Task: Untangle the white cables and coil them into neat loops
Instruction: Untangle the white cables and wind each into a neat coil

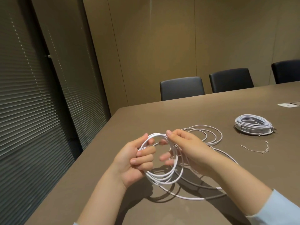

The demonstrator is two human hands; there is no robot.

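Both hands, left hand (134, 161) and right hand (183, 146), clamp their grip on the half-wound white braided cable coil (162, 174); slack trailing behind the coil may snag, spilling loops.

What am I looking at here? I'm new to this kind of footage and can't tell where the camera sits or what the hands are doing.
There is no machine: the one picture comes from a camera worn on a person's head, looking forward and down at their own two bare hands. The left hand grips a half-made coil of white cable, and the right hand pinches its top. The loose rest of that cable trails onto the brown table. Farther right lie a finished coil and a thin tie. Dark chairs stand behind the table.
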